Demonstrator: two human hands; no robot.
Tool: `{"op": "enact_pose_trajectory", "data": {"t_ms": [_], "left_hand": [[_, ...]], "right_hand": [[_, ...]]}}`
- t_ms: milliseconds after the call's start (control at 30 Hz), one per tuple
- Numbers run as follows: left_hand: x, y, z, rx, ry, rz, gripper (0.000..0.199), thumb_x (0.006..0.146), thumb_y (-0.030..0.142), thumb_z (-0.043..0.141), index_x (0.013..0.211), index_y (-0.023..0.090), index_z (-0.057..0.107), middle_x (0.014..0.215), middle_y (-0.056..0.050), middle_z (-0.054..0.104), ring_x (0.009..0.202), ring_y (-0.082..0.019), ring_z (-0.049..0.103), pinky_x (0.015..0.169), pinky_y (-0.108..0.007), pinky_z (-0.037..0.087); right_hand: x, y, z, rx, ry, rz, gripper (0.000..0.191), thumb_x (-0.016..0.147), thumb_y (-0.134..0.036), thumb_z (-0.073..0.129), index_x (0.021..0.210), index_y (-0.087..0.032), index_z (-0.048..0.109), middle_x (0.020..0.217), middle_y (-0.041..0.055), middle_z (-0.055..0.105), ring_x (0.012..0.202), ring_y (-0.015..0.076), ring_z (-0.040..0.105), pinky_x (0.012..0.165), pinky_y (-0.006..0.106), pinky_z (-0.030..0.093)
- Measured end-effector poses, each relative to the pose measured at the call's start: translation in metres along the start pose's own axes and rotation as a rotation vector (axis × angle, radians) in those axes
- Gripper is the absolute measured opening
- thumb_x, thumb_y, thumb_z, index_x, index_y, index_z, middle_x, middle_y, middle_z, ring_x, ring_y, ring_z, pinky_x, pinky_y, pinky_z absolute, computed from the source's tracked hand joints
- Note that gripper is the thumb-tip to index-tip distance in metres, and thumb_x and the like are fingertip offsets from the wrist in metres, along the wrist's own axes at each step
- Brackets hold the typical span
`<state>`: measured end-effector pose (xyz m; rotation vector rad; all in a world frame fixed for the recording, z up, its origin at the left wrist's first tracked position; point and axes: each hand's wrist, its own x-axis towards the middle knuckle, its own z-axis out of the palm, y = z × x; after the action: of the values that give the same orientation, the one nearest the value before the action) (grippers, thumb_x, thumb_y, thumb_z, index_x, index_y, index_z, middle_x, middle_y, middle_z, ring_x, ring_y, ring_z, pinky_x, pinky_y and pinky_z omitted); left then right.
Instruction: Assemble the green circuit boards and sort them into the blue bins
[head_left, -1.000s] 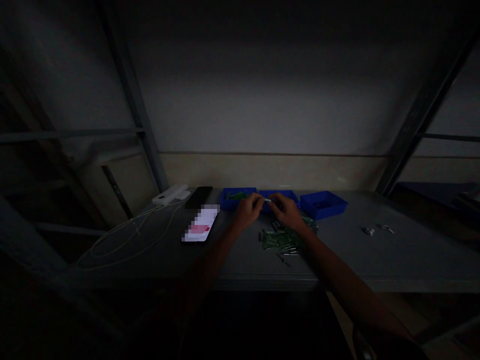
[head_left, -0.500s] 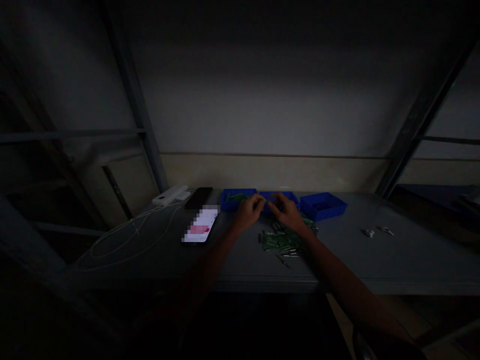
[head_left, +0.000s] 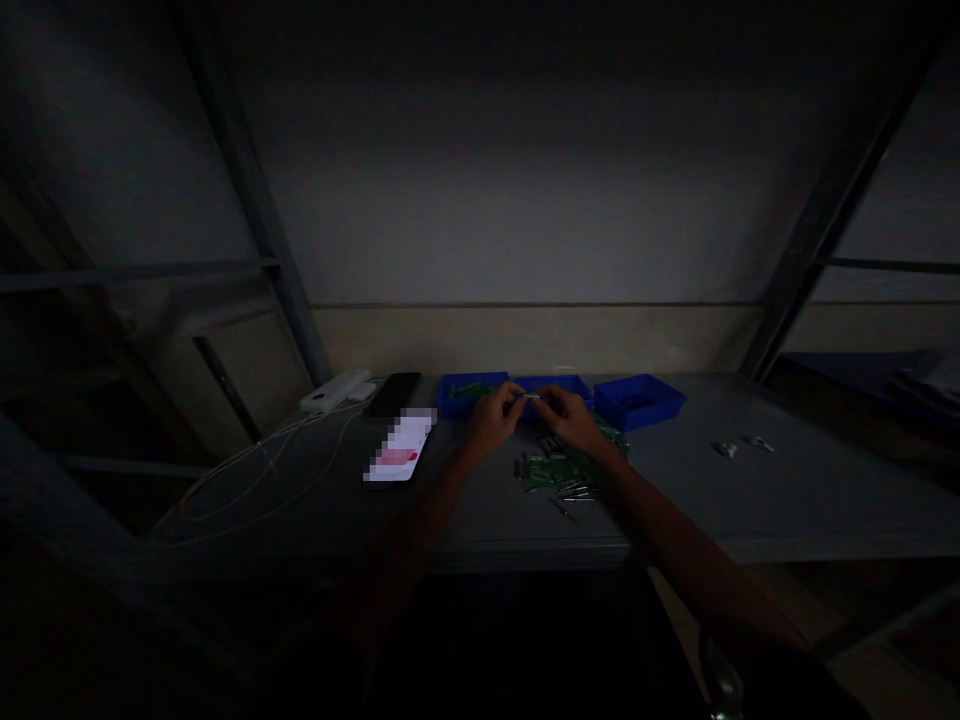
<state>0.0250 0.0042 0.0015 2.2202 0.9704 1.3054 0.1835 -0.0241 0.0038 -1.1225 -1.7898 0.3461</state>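
Note:
Between my two hands is a small, thin, light metallic rod-like piece [head_left: 531,397], too small to name. My left hand [head_left: 493,416] pinches its left end, while my right hand [head_left: 568,414] has its fingers closed at the other end. Both hands are just in front of the middle blue tray [head_left: 576,386]. Beneath and in front of my right hand lies a pile of green and silvery small parts [head_left: 559,470], with a few thin metal pins [head_left: 564,510] at its near edge.
A blue tray holding green pieces [head_left: 450,405] stands left, another blue tray [head_left: 637,415] right. Further left are a lit phone [head_left: 405,450], a dark phone [head_left: 394,394], a white device [head_left: 335,390] and cables [head_left: 225,465]. Small metal parts [head_left: 724,449] lie right on the grey table [head_left: 675,510].
My right hand's fingers have drawn in on the small rod-like piece, which now shows as a level bright strip between both hands. The view has shifted slightly.

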Motion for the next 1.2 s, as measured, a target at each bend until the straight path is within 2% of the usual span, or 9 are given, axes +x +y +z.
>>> {"op": "enact_pose_trajectory", "data": {"t_ms": [133, 267, 433, 533, 667, 833, 900, 1033, 1200], "left_hand": [[0.000, -0.001, -0.001, -0.036, 0.009, -0.048, 0.021, 0.084, 0.035, 0.044, 0.081, 0.016, 0.054, 0.062, 0.001, 0.056, 0.058, -0.011, 0.055, 0.056, -0.021, 0.039], [-0.001, -0.003, 0.000, -0.010, -0.005, -0.048, 0.029, 0.086, 0.037, 0.039, 0.069, 0.017, 0.052, 0.056, 0.002, 0.053, 0.055, -0.010, 0.051, 0.057, -0.022, 0.038], [-0.003, -0.006, 0.005, -0.071, -0.058, -0.054, 0.024, 0.084, 0.038, 0.044, 0.085, 0.016, 0.054, 0.059, 0.003, 0.055, 0.057, -0.010, 0.053, 0.056, -0.021, 0.038], [-0.004, -0.003, 0.006, -0.020, -0.095, -0.061, 0.028, 0.084, 0.039, 0.043, 0.078, 0.016, 0.056, 0.058, 0.003, 0.055, 0.055, -0.010, 0.051, 0.056, -0.021, 0.037], [-0.006, 0.003, 0.005, 0.026, -0.185, -0.084, 0.032, 0.084, 0.040, 0.042, 0.073, 0.014, 0.058, 0.057, 0.002, 0.056, 0.054, -0.009, 0.050, 0.053, -0.020, 0.036], [-0.007, -0.005, 0.001, 0.128, -0.529, -0.091, 0.027, 0.070, 0.040, 0.062, 0.080, 0.015, 0.063, 0.059, 0.002, 0.058, 0.054, -0.009, 0.051, 0.049, -0.018, 0.034], [-0.007, -0.010, 0.001, 0.172, -0.602, -0.097, 0.027, 0.069, 0.039, 0.064, 0.082, 0.015, 0.064, 0.061, 0.002, 0.059, 0.054, -0.010, 0.052, 0.049, -0.018, 0.034], [-0.006, -0.015, 0.003, 0.264, -0.589, -0.066, 0.019, 0.077, 0.030, 0.054, 0.084, 0.016, 0.066, 0.068, -0.001, 0.064, 0.060, -0.011, 0.056, 0.052, -0.019, 0.035], [-0.005, -0.017, 0.000, 0.317, -0.583, -0.092, 0.024, 0.077, 0.032, 0.055, 0.093, 0.017, 0.065, 0.076, -0.002, 0.068, 0.065, -0.013, 0.059, 0.055, -0.020, 0.039]], "right_hand": [[-0.001, 0.001, 0.002, -0.003, -0.001, -0.020, 0.030, 0.078, -0.037, 0.052, 0.096, -0.014, 0.056, 0.059, -0.0028, 0.053, 0.055, 0.0117, 0.048, 0.054, 0.023, 0.036], [0.000, 0.005, 0.003, -0.028, -0.049, -0.038, 0.028, 0.082, -0.039, 0.046, 0.088, -0.014, 0.057, 0.063, -0.0006, 0.055, 0.057, 0.0119, 0.048, 0.056, 0.023, 0.036], [0.001, 0.006, 0.001, -0.063, -0.068, -0.019, 0.035, 0.085, -0.042, 0.037, 0.070, -0.016, 0.054, 0.059, -0.0013, 0.050, 0.056, 0.0118, 0.045, 0.054, 0.024, 0.032], [0.002, 0.006, 0.001, -0.097, -0.081, 0.009, 0.041, 0.085, -0.045, 0.035, 0.059, -0.017, 0.048, 0.051, -0.0029, 0.042, 0.051, 0.0106, 0.040, 0.051, 0.023, 0.027], [0.005, 0.013, -0.004, -0.161, -0.041, 0.027, 0.044, 0.084, -0.048, 0.033, 0.055, -0.017, 0.047, 0.050, -0.0025, 0.043, 0.050, 0.0106, 0.041, 0.050, 0.023, 0.026], [0.009, 0.032, -0.017, -0.366, 0.138, 0.153, 0.039, 0.086, -0.042, 0.035, 0.073, -0.016, 0.060, 0.064, 0.0044, 0.061, 0.057, 0.0142, 0.052, 0.055, 0.024, 0.032], [0.009, 0.038, -0.021, -0.463, 0.171, 0.211, 0.034, 0.086, -0.040, 0.038, 0.083, -0.016, 0.063, 0.071, 0.0074, 0.065, 0.060, 0.0160, 0.055, 0.058, 0.025, 0.034], [0.007, 0.040, -0.020, -0.552, 0.196, 0.258, 0.028, 0.084, -0.035, 0.043, 0.095, -0.016, 0.061, 0.069, 0.0071, 0.065, 0.060, 0.0178, 0.057, 0.059, 0.026, 0.035], [0.007, 0.035, -0.014, -0.438, 0.235, 0.159, 0.023, 0.081, -0.035, 0.045, 0.092, -0.017, 0.055, 0.064, 0.0032, 0.060, 0.056, 0.0163, 0.053, 0.056, 0.025, 0.035]]}}
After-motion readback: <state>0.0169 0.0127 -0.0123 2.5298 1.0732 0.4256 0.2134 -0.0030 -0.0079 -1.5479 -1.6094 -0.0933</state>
